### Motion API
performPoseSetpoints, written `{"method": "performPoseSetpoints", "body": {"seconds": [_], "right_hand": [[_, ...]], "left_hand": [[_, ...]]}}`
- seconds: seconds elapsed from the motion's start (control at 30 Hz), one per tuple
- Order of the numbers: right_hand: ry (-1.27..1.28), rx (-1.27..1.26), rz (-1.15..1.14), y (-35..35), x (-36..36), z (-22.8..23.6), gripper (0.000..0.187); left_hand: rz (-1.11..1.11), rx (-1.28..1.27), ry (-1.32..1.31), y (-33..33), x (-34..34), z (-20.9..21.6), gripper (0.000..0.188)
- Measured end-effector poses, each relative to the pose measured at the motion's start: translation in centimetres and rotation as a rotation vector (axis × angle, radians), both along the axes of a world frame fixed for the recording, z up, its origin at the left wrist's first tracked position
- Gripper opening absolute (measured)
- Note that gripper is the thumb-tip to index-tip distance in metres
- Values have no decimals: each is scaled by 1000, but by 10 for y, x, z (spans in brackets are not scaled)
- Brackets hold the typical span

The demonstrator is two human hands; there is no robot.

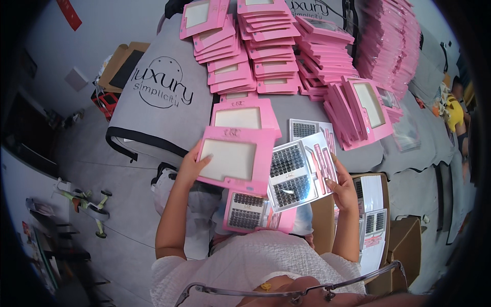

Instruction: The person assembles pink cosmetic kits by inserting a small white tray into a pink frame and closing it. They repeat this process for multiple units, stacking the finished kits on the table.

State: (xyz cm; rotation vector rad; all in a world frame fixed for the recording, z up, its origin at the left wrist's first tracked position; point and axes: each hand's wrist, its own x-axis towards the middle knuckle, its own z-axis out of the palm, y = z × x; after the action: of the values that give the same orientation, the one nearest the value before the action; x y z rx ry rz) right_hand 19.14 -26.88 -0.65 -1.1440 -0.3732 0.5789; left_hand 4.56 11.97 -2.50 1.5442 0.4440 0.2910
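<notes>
My left hand (188, 165) grips the left side of a flat pink window box (264, 159), its thumb resting on the front. The box's large window shows only a white inside. In my right hand (344, 185) is a clear plastic tray of false lashes (289, 173), with dark lash clusters and slim pink tools. The tray tilts, and its left edge meets or overlaps the box's right edge; whether it enters the box cannot be made out. A pink box with lashes showing (246, 211) lies on my lap. Another lash tray (305, 129) lies just behind the held one.
Rows of pink window boxes (271, 53) cover the grey sofa cover (153, 87) ahead. A leaning stack of pink boxes (353, 110) and a tall wrapped pile (388, 46) stand to the right. An open carton (323, 225) with lash trays is beside my right arm.
</notes>
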Motion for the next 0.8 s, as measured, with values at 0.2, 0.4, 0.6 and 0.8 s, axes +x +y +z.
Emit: {"method": "performPoseSetpoints", "body": {"seconds": [0.2,0.4,0.6,0.8], "right_hand": [[100,-16,-134,24,-27,2,68],[-9,-178,-51,47,-63,-19,46],[-42,-55,-72,50,-59,-45,51],[-755,-866,-714,7,35,-86,39]], "left_hand": [[-118,-30,-139,-50,-26,-4,68],[0,-39,-215,-102,-46,-11,64],[108,-67,-165,-130,-62,-19,59],[63,565,163,-140,-84,-37,61]]}}
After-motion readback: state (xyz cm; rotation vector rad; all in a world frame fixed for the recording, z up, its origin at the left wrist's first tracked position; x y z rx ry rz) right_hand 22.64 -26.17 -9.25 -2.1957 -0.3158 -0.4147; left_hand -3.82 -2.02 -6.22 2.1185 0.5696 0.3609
